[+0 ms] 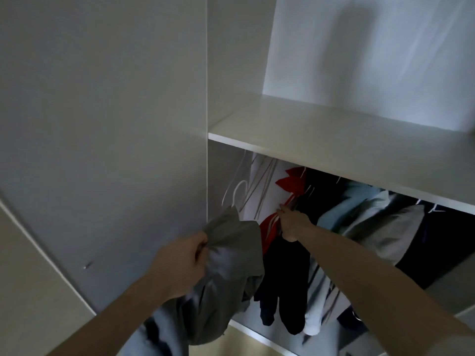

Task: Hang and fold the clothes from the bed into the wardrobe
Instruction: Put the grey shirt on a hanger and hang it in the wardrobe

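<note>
A white wardrobe (334,134) stands open, dark and pale clothes (385,227) hanging under its shelf. Beside its door, a person's left hand (180,263) clenches a bunched grey garment (231,255). The right hand (291,222) reaches among the hung items, seemingly pinching a red-and-white piece (268,227); motion blur hides its fingers. White hangers (239,191) dangle at left.

head view | worn on the head, faces forward and tilted | close to the wardrobe shelf (334,140)

Clothes (359,222) hang under the shelf (334,140), empty hangers (246,191) at their left.
</note>
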